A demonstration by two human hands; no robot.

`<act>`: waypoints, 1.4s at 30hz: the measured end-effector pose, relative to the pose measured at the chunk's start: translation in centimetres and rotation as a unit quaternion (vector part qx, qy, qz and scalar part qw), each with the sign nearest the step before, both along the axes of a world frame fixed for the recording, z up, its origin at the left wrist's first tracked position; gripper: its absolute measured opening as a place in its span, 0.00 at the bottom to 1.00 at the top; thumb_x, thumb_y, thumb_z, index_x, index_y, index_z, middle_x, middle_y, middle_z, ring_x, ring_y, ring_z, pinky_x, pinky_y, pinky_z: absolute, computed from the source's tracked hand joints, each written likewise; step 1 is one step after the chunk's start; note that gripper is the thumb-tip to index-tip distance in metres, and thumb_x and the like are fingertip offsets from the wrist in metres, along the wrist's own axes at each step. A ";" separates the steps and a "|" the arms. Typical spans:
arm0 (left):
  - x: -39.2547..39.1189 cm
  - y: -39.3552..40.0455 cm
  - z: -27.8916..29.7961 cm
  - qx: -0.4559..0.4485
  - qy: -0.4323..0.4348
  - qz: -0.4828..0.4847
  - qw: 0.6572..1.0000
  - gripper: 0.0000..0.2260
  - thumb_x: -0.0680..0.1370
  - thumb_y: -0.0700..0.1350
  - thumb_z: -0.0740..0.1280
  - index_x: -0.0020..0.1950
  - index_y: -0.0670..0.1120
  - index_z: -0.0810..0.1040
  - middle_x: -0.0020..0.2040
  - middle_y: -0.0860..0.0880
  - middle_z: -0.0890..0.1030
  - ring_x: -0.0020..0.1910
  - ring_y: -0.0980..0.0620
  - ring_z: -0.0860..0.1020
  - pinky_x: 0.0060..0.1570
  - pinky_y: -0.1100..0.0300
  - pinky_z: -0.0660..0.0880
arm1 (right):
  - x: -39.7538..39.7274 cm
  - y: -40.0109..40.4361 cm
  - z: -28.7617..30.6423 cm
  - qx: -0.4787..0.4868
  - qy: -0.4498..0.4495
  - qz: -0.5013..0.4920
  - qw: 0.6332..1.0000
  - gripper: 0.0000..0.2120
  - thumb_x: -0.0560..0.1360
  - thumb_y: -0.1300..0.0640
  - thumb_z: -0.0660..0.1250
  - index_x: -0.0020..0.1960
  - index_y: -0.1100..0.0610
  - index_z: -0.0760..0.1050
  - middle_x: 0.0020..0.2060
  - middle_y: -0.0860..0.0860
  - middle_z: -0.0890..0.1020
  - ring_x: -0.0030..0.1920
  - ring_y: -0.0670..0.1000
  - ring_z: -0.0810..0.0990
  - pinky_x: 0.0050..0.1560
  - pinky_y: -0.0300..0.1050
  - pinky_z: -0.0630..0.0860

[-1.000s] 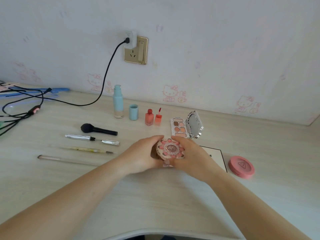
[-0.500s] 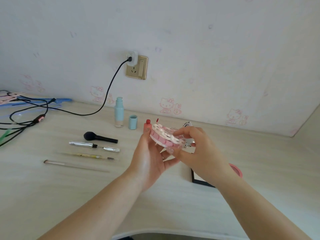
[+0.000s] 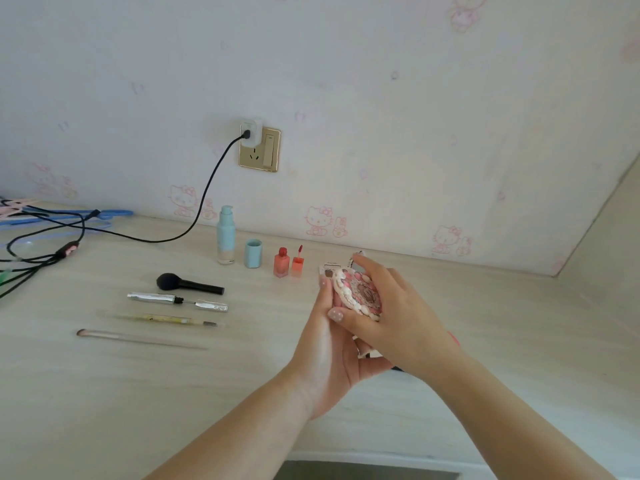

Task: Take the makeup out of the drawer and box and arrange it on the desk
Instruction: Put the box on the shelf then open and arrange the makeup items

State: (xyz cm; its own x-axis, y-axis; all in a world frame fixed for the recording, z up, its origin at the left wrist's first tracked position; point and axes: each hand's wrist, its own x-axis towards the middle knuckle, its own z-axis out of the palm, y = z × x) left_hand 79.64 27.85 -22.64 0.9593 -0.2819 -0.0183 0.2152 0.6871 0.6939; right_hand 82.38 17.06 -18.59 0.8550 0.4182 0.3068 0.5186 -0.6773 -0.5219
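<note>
A: Where is the compact right now?

B: The round pink compact [image 3: 360, 294], with its scalloped cream edge and pink decorations, is lifted above the bench [image 3: 104, 393], tilted on edge between both hands.

A: How are the hands holding it?

B: The left hand [image 3: 332, 355] is upright, palm facing right, its fingers [image 3: 323, 285] straight up along the compact's left side. The right hand [image 3: 398, 317] curls over from the right; its thumb lies under the lower edge and its other fingers wrap the top and back. A small pale piece shows between the palms below the compact, but I cannot tell what it is.

A: What already stands on the bench?

B: By the wall, from left to right: a tall light-blue pump bottle [image 3: 225, 237], a small light-blue cap [image 3: 253, 253], and 2 red lip tints [image 3: 289, 262] just beside each other. An open eyeshadow palette [image 3: 329, 270] lies behind the hands, mostly hidden.

A: And the tools?

B: 4 of them lie in a column to the left, each roughly parallel to the bench's front edge: a black powder brush [image 3: 188, 285], an opened silver mascara [image 3: 176, 301] with its wand pulled out, a thin yellowish pen [image 3: 162, 319], and a slim pink brush [image 3: 138, 338] nearest the person.

A: Anything else?

B: A black cable [image 3: 204, 199] runs from a white plug in the gold wall socket [image 3: 260, 150] down to the bench's left end, where blue hangers [image 3: 86, 216] lie. A sliver of pink shows behind the right wrist.
</note>
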 end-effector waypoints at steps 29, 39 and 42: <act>5.1 -6.3 -0.5 -0.040 0.182 -0.121 0.975 0.44 0.73 0.73 0.47 0.52 0.34 0.80 0.52 0.36 0.81 0.29 0.46 0.82 0.28 0.57 0.81 | 7.0 -12.7 2.1 0.343 0.351 -0.194 0.849 0.18 0.77 0.42 0.60 0.48 0.57 0.75 0.38 0.55 0.82 0.31 0.51 0.83 0.28 0.43 0.80; 10.4 -8.6 -0.4 0.062 0.157 0.062 0.984 0.06 0.77 0.41 0.62 0.52 0.43 0.76 0.47 0.44 0.80 0.43 0.48 0.81 0.52 0.51 0.78 | 14.4 -15.2 -0.8 0.420 0.328 -0.253 0.807 0.17 0.78 0.45 0.59 0.54 0.60 0.72 0.41 0.57 0.79 0.37 0.55 0.80 0.25 0.45 0.80; 11.9 -8.9 -0.6 0.127 0.131 0.089 0.979 0.08 0.75 0.36 0.60 0.51 0.42 0.76 0.46 0.48 0.83 0.46 0.50 0.82 0.51 0.54 0.78 | 16.3 -14.5 -1.6 0.419 0.333 -0.254 0.806 0.18 0.79 0.46 0.59 0.55 0.61 0.72 0.40 0.58 0.79 0.37 0.55 0.80 0.26 0.46 0.81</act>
State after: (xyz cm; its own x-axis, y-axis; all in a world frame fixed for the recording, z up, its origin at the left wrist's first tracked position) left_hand 91.56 18.94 -23.27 0.9459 -0.0653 -0.3178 0.3009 0.5424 0.7844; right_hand 98.64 2.57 -20.17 0.9427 -0.1525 -0.2969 -0.2974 0.0202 -0.9545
